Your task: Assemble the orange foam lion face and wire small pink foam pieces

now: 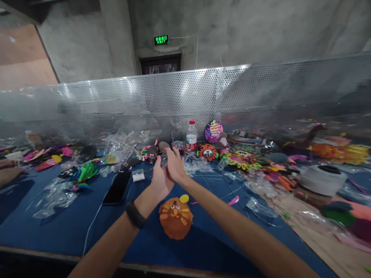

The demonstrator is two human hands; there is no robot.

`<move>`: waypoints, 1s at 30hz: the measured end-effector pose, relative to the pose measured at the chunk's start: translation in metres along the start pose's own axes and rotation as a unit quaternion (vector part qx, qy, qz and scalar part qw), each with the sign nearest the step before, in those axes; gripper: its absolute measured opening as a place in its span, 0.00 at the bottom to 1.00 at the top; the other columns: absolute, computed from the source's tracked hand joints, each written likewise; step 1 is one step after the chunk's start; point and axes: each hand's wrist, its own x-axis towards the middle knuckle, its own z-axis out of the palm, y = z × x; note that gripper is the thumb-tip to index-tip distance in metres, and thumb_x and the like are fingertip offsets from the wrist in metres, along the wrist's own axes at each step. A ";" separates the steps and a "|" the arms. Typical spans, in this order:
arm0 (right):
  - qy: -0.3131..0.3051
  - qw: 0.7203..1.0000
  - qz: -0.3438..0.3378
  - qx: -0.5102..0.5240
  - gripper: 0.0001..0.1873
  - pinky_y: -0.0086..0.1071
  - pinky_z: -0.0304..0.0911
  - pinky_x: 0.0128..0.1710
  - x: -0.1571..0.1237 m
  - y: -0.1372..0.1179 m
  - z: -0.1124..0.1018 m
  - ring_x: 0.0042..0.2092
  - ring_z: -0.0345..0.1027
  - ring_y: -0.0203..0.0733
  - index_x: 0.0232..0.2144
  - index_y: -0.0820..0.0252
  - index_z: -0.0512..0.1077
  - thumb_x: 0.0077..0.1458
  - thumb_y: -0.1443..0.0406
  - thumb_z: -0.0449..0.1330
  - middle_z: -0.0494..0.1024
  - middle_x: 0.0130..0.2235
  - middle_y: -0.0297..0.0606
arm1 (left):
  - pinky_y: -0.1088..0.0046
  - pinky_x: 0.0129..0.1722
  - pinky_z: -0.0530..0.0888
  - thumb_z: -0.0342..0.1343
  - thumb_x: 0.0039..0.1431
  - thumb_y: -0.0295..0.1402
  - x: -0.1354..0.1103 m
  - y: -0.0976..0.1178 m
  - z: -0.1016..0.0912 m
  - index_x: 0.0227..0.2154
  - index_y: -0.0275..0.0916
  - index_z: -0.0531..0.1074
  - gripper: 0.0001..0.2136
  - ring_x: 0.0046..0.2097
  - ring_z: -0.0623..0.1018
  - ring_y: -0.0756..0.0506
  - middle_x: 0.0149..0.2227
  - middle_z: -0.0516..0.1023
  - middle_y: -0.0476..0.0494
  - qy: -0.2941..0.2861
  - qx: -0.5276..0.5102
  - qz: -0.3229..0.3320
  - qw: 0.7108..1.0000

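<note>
Clay-like face (175,226) lies on the blue worktop (214,251) between the forearms; eyes, nose and strips applied, yellow disc (184,199) at upper right, none matching at upper left, so judged unfinished. Beyond, left hand (162,179) and right hand (175,164) meet palm to palm; cannot tell whether this grip encloses anything. Farther back, orange-fringed disc (207,153) looks complete.

Black phone (118,188), bottle (191,139), exit sign (161,40)

2 hands (175,164), 1 ph. (118,188), 1 red-cap btl. (191,139)
</note>
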 end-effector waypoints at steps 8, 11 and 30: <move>0.050 0.997 0.049 0.045 0.23 0.51 0.50 0.57 0.008 0.019 -0.047 0.53 0.62 0.47 0.39 0.59 0.71 0.61 0.56 0.40 0.73 0.46 0.45 | 0.70 0.50 0.70 0.49 0.57 0.19 0.005 0.008 -0.037 0.32 0.31 0.72 0.07 0.38 0.78 0.48 0.35 0.78 0.38 -0.005 0.122 -0.069 0.990; -0.112 0.989 -0.069 0.069 0.19 0.43 0.60 0.52 -0.012 0.020 -0.067 0.49 0.67 0.44 0.47 0.59 0.68 0.58 0.56 0.49 0.74 0.48 0.43 | 0.67 0.49 0.71 0.54 0.58 0.25 0.006 0.011 -0.048 0.39 0.34 0.71 0.06 0.42 0.78 0.47 0.40 0.78 0.38 -0.029 0.154 -0.042 0.987; -0.140 0.956 -0.256 -0.015 0.19 0.45 0.61 0.49 -0.053 0.016 -0.086 0.47 0.67 0.44 0.47 0.53 0.70 0.52 0.62 0.62 0.77 0.45 0.37 | 0.66 0.48 0.70 0.63 0.50 0.38 -0.005 0.021 -0.067 0.42 0.34 0.74 0.17 0.41 0.77 0.48 0.43 0.77 0.38 -0.193 0.303 -0.097 0.928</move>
